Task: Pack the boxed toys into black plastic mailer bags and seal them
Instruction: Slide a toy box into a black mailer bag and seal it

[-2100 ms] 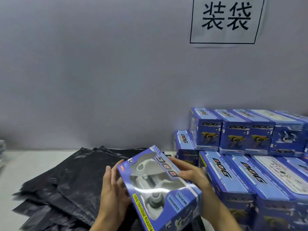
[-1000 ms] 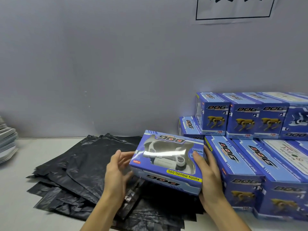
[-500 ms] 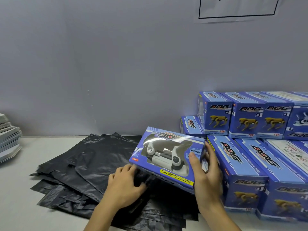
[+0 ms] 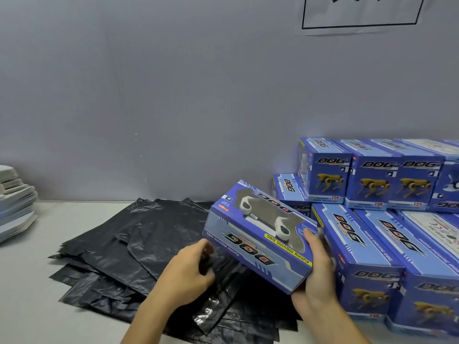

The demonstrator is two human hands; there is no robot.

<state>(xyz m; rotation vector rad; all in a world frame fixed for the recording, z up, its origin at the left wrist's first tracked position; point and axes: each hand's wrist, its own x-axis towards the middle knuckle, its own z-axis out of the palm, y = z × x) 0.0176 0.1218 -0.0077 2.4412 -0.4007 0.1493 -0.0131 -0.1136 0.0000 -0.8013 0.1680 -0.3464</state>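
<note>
Grey wall [image 4: 173, 95] behind, pale table [image 4: 29, 281] below, and a toy box up off the bags!

Right hand [image 4: 315, 276] grips the blue toy box [image 4: 258, 237] at its near right end, thumb on top, tilting it above the pile of black mailer bags [image 4: 129, 247] spread flat on the table. Left hand [image 4: 188, 271] sits just under the box's left corner, fingers curled and pinching the black plastic of the top bag. Stacked blue boxes [image 4: 372, 232] fill the right side, touching the wall; a paper stack [image 4: 15, 199] waits far left.
</note>
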